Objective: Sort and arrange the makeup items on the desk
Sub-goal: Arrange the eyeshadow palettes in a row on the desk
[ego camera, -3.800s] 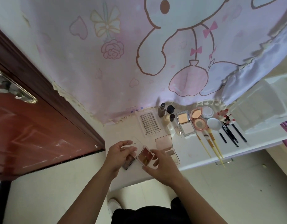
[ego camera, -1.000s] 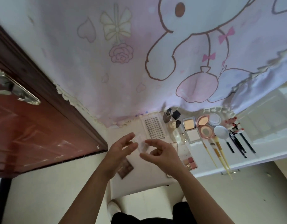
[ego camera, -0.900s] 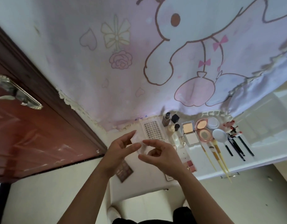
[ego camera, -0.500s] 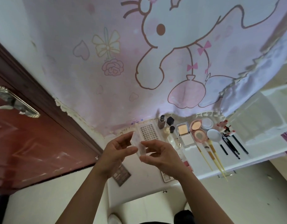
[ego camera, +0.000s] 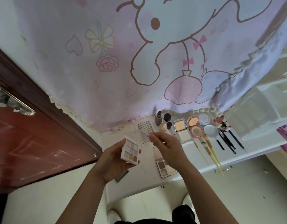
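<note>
Eyeshadow palette (ego camera: pixel 130 151), white with nine pale pans, is what I see lifted off the desk (ego camera: pixel 139 188), tilted with its pans toward the camera. The left hand (ego camera: pixel 114 160) grips it from below, with fingers curled round its edges. The right hand (ego camera: pixel 167 148) is just beside it but not touching, and pinches a clear plastic piece (ego camera: pixel 145 135) between thumb and forefinger, held above the palette's upper right corner. I cannot tell whether that piece is a lid or a film.

Below the right hand, an open rectangular palette (ego camera: pixel 165 165) lies flat on the desk, its lid folded back. A dark flat palette (ego camera: pixel 121 174) shows partly from under the left wrist.

Farther back, a sheet with rows of small dots (ego camera: pixel 145 126) lies flat near the curtain (ego camera: pixel 139 62), which carries a cartoon rabbit print. To its right stand a few small bottles (ego camera: pixel 158 118). Next comes an open square powder compact (ego camera: pixel 182 130), then an open round pink compact (ego camera: pixel 195 126). Yellow-handled brushes (ego camera: pixel 209 149) and black-handled brushes (ego camera: pixel 228 141) lie side by side toward the desk's right end, handles pointing at the front edge. A red-brown door (ego camera: pixel 34 151) fills the left side of my feed.
</note>
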A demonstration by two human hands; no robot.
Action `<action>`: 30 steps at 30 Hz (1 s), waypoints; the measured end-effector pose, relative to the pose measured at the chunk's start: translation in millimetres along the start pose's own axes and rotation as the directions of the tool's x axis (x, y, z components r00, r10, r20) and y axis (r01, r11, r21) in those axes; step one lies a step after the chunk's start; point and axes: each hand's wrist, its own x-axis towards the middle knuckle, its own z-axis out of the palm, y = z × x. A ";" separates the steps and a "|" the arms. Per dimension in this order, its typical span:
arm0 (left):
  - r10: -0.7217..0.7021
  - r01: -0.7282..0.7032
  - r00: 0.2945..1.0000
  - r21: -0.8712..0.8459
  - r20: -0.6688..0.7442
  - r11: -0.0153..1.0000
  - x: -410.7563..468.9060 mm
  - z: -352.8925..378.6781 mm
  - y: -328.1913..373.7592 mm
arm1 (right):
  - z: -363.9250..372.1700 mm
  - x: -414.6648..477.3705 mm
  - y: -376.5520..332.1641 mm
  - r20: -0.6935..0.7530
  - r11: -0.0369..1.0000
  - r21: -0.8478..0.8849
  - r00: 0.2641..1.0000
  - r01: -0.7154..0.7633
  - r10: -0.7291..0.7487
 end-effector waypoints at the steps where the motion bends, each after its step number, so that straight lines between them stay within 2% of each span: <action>1: -0.034 0.035 0.999 -0.044 0.019 0.998 -1.0 -0.7 -1.1 | 0.5 1.5 0.7 -0.009 1.000 0.002 1.000 -0.006 0.006; 5: -0.102 0.112 0.989 -0.092 0.107 0.989 -3.4 -1.6 -9.5 | 5.1 7.0 1.3 -0.054 0.997 0.061 0.997 -0.052 0.055; 8: -0.027 0.027 0.999 -0.028 0.019 0.999 0.4 -1.9 -16.6 | 6.6 10.1 -1.7 -0.110 0.991 0.116 0.991 -0.059 0.072; 11: 0.040 -0.042 0.997 -0.035 -0.059 0.998 6.3 -3.1 -21.8 | 7.4 11.9 1.3 -0.141 0.975 0.183 0.978 -0.126 0.153; 17: 0.053 -0.071 0.989 -0.128 -0.139 0.989 11.5 -9.2 -32.8 | 11.3 -4.5 19.8 0.015 0.937 0.175 0.952 -0.304 0.306; 22: 0.024 -0.063 0.980 -0.196 -0.197 0.978 19.1 -17.7 -53.0 | 18.3 -33.2 44.7 0.282 0.898 0.127 0.883 -0.422 0.375; 27: -0.060 -0.002 0.969 -0.249 -0.240 0.968 29.0 -25.6 -78.5 | 31.4 -52.0 72.8 0.238 0.818 0.302 0.870 -0.490 0.433; 30: -0.147 0.076 0.953 -0.262 -0.263 0.962 39.0 -36.1 -90.2 | 33.1 -55.9 91.6 0.252 0.767 0.340 0.838 -0.545 0.484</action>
